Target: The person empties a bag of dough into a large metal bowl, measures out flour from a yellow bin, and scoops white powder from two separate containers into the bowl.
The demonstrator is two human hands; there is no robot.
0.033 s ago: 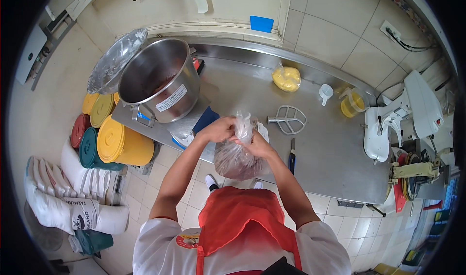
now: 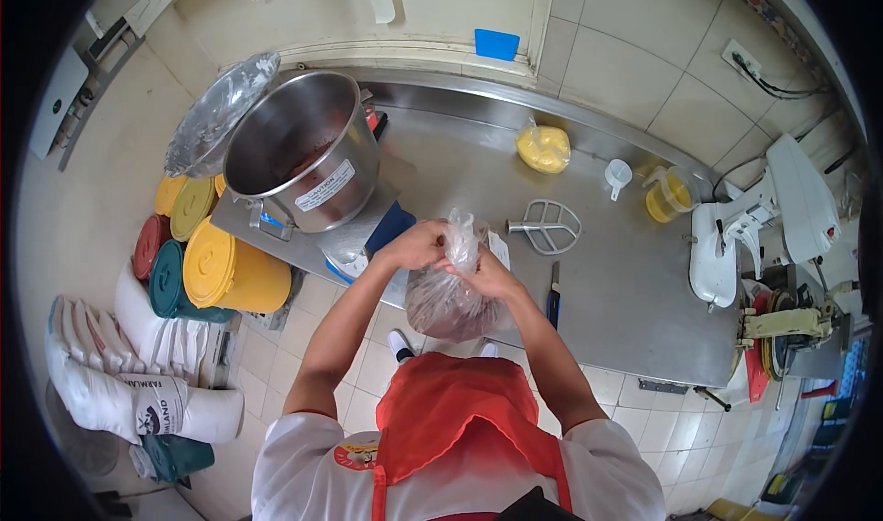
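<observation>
Seen from above, looking down past a red apron (image 2: pixel 460 411) and white sleeves. Both forearms raised in front of the chest, left hand (image 2: pixel 418 243) and right hand (image 2: pixel 485 277) closed around the gathered neck of a clear plastic bag (image 2: pixel 446 302). Bag bulging with a dark reddish-brown filling, hanging at the near edge of a steel worktop (image 2: pixel 598 291), its twisted top poking up between the hands. Just right of the bag, a dark-handled knife (image 2: pixel 553 298) lying on the worktop. Slightly farther, a flat metal mixer beater (image 2: pixel 547 227). To the left, a large steel mixing bowl (image 2: pixel 299 153) with dark residue inside, standing on the worktop's left end. Below it on the tiled floor, lidded buckets, the nearest yellow (image 2: pixel 230 268), with white sacks (image 2: pixel 120 365) beyond. Farther back on the worktop, a small bag of yellow contents (image 2: pixel 543 148), a white funnel (image 2: pixel 618 176) and a jug of yellow liquid (image 2: pixel 667 197). At far right, a white stand mixer (image 2: pixel 754 227).
</observation>
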